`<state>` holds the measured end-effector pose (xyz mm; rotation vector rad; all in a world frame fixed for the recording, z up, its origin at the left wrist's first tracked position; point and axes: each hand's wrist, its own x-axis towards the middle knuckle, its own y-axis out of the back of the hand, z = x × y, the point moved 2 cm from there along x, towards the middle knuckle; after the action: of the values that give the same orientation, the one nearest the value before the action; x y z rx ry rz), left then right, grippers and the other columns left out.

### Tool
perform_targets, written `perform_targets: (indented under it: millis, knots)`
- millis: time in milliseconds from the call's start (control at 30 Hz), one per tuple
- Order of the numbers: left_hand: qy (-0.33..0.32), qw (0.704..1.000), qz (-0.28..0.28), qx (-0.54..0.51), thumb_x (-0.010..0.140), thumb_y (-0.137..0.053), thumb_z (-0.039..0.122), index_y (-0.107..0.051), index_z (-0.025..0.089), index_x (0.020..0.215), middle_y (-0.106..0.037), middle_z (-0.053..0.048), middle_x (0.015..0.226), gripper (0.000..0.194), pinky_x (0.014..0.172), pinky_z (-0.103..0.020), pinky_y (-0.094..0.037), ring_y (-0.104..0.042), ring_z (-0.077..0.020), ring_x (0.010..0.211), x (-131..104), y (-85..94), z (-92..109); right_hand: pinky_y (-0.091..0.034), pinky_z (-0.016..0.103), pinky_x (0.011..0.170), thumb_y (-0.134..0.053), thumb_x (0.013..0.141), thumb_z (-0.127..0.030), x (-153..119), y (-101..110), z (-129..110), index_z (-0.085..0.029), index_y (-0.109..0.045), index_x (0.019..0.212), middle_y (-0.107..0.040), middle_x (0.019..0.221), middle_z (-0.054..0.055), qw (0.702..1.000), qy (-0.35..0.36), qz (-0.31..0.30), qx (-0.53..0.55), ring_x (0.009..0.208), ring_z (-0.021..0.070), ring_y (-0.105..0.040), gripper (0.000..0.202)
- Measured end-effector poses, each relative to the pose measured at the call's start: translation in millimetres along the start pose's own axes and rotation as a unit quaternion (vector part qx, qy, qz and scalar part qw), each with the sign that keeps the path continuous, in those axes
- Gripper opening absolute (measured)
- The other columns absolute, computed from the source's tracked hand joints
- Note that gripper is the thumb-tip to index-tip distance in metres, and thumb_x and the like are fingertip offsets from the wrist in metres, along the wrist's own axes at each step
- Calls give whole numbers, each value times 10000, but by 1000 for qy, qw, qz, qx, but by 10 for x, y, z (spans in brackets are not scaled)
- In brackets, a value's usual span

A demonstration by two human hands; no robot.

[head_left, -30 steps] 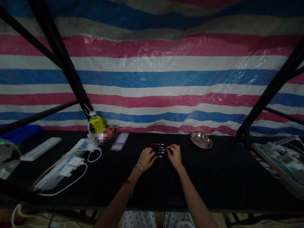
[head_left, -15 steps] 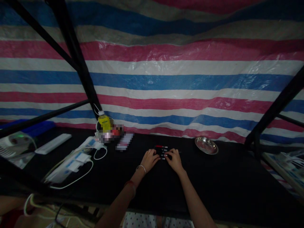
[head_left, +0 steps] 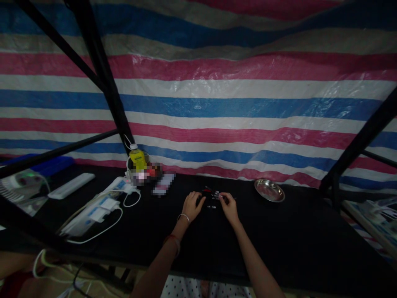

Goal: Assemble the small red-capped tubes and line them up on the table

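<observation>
Dark pens [head_left: 211,192], 1 red-marked, lie loosely bunched between 2 bare hands on a black tabletop [head_left: 279,244]. Right of them sits a steel dish [head_left: 269,190]; left, a yellow bottle [head_left: 138,160]. The right hand [head_left: 228,205] pinches, apparently, a pen's end; the left hand [head_left: 192,205] curves open beside them. Striped sheeting [head_left: 217,134] hangs behind.

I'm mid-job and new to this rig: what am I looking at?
No robot here: these are a person's bare hands, seen by one head-worn camera looking forward and down. On the black table, dark pen-like sticks, one partly red, lie loosely between the hands. A shiny dish sits to the right; a yellow bottle and a white power strip are left. The left hand is open, empty; the right hand has fingertips at the sticks, but whether it grips one is unclear.
</observation>
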<state>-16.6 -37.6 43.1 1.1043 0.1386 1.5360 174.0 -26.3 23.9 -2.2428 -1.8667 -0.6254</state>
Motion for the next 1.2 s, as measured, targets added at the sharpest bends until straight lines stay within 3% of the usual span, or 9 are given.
perform_targets:
  millis: [100,200,333,467,600,733,900,1033,1200]
  knots:
    - [139,981,39,-133,846,-384,516,-584,176,687,-501,16,553,425,546,-239,-394,-482,-120,539,30,12,-140,-393,270,567,-675,655,-419,7,-79,72,-207,-632,791,-591,688,2,976,-116,16,185,621,144,-512,256]
    - [258,924,124,-254,788,-399,609,-561,160,621,-433,38,462,505,461,-217,-345,-429,-100,446,40,43,-278,-382,247,500,-743,581,-369,5,-121,113,-201,-634,766,-586,653,-7,910,-219,0,351,566,123,-513,273]
    - [290,893,155,-306,726,-481,625,-567,146,609,-432,40,455,501,442,-204,-323,-416,-89,438,65,54,-333,-400,230,481,-751,590,-308,2,-81,92,-200,-642,773,-595,682,-6,846,-281,-21,453,535,93,-492,239]
    - [282,895,138,-316,736,-473,619,-576,145,607,-444,31,471,502,451,-205,-328,-425,-92,454,90,45,-293,-366,219,444,-725,640,-326,-10,-51,44,-203,-636,786,-576,665,-15,824,-298,-37,481,489,75,-441,210]
    - [263,911,156,-276,784,-432,582,-571,158,681,-452,32,517,458,471,-212,-345,-441,-102,482,55,78,-188,-300,200,413,-747,623,-329,-39,-80,6,-195,-623,776,-565,660,-28,828,-304,-57,468,448,48,-385,238]
    - [149,966,97,-186,837,-433,458,-541,188,971,-527,23,642,320,584,-241,-421,-529,-129,600,-17,46,18,-229,186,393,-753,616,-365,-82,-141,-38,-184,-599,750,-509,586,-54,847,-299,-94,429,405,23,-312,273]
    - [29,993,42,-102,873,-401,319,-335,168,1287,-591,-43,872,446,729,-307,-468,-576,-149,751,-69,-91,183,-163,185,389,-750,634,-356,-169,-213,-123,-174,-588,774,-479,546,-61,839,-313,-177,408,388,11,-278,281]
    - [-10,996,42,-83,895,-356,289,-419,169,1221,-594,-78,952,353,776,-331,-470,-576,-168,846,-61,-132,193,-143,182,397,-741,650,-353,-199,-215,-192,-178,-572,791,-446,534,-79,835,-315,-206,402,384,3,-270,282]
    - [23,991,75,-107,871,-428,278,-486,175,1090,-571,-42,860,249,726,-286,-472,-559,-141,763,-40,-119,190,-132,192,391,-732,658,-359,-191,-207,-229,-179,-553,780,-338,470,-115,844,-295,-218,392,371,8,-219,282]
